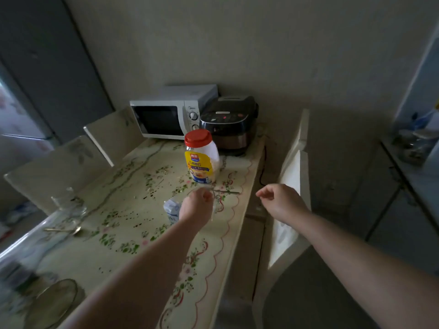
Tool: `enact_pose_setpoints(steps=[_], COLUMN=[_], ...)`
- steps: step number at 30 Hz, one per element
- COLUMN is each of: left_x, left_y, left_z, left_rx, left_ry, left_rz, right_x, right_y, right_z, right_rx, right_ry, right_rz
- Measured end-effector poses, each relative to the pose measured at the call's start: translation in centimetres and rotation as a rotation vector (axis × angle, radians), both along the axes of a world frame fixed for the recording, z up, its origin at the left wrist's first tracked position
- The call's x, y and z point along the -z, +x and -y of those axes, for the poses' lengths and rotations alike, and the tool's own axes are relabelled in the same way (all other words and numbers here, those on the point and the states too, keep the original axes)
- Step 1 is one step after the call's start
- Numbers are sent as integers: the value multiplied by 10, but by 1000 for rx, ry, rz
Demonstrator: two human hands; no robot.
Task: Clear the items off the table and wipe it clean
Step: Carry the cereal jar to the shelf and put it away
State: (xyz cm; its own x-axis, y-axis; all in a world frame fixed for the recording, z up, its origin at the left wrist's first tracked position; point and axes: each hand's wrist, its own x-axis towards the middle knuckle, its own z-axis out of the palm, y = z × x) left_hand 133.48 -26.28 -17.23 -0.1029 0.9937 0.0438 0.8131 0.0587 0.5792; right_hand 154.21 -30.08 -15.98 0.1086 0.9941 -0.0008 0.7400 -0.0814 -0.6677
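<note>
Clearing: left hand (197,203), fingers curled, perhaps pinches the utensil (226,191) before the jar (202,157); right hand (278,198) hangs loosely curled, empty. Next, lift it.

A: Walls, light?
B: Plain beige plaster wall (261,43); the room was dim.
A: Furniture?
B: Two pale high-backed chairs (114,136) stood left of the floral-clothed table (123,205); one white chair (293,172) stood right.

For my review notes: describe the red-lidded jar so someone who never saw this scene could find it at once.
On the table with the flowered cloth, look to the far end, where a white microwave and a black rice cooker stand. The jar stands upright just in front of the cooker. Its red lid and yellow and blue label mark it out from everything nearby.
</note>
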Motion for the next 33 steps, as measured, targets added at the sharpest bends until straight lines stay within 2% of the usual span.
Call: enact_pose_setpoints(steps=[8,18,33], left_x=[-26,-45,-21], left_y=[57,43,0], left_z=[-74,-146,-287], left_rx=[-205,-371,-316], left_ry=[-8,-42,-56], left_rz=[-1,77,144], right_x=[-8,-4,11], right_y=[62,56,5], right_z=[-91,-153,-248], right_rx=[-151,-220,-138], right_ry=[-18,-22,-76], right_rz=[-27,-73,-49])
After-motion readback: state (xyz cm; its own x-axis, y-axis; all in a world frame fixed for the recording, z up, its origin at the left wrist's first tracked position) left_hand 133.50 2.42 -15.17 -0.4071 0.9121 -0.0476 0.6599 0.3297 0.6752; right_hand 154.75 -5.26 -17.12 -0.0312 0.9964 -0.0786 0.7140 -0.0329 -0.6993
